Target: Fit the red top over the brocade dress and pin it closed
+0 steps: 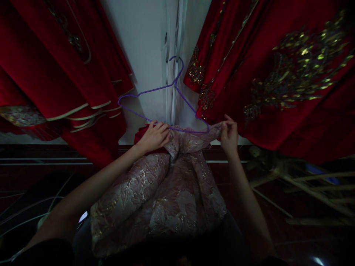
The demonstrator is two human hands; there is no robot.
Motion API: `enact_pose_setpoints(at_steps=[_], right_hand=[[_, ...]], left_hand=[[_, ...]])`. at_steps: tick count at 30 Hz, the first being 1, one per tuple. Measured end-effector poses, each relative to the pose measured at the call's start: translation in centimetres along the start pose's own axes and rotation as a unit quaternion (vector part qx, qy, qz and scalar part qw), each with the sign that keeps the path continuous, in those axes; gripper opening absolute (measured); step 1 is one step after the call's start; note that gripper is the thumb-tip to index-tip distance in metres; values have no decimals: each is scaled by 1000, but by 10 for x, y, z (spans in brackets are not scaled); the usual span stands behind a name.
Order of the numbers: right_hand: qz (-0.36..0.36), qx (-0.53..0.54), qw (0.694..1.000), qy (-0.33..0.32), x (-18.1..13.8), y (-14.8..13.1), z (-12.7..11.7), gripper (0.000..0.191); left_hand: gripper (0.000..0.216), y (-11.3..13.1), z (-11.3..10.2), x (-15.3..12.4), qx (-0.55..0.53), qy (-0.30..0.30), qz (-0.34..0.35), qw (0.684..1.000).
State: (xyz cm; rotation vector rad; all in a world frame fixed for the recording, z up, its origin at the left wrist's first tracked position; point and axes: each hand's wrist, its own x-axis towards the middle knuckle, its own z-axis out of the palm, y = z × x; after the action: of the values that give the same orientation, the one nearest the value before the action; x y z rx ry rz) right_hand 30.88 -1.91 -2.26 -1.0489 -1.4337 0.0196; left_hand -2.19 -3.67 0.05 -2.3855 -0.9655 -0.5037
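Note:
A purple hanger [155,89] stands upright in front of me, its hook at the top and its lower bar across the top of a pale pink brocade dress [177,199]. My left hand [155,137] is closed around the hanger's lower bar and the upper edge of the dress. With fingers pinched, my right hand [229,137] holds the other end of the dress's upper edge, just beyond the hanger's right corner. The rest of the dress drapes down over my lap. A bit of red cloth shows behind my left hand.
Red garments [91,85] with pale trim hang at the left. Other red garments [266,122] with gold sequins hang at the right. Behind the hanger are white doors [141,48]. A wooden rack or chair frame [302,184] stands at the lower right.

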Motion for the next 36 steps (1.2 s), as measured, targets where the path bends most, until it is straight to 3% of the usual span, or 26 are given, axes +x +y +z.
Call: enact_pose_setpoints(at_steps=[25,29,36], right_hand=[[-50,-23,998,6,2,-35,-17,18],[-58,-43,997,-34,19,-40,-8,18],[-64,-99,988,-100,68,-29,29,21]], left_hand=[[32,1,7,0,10,-13,-13,1000],[32,6,7,6,-3,-27,-20,999],[32,14,17,29,-67,-54,-17,996]])
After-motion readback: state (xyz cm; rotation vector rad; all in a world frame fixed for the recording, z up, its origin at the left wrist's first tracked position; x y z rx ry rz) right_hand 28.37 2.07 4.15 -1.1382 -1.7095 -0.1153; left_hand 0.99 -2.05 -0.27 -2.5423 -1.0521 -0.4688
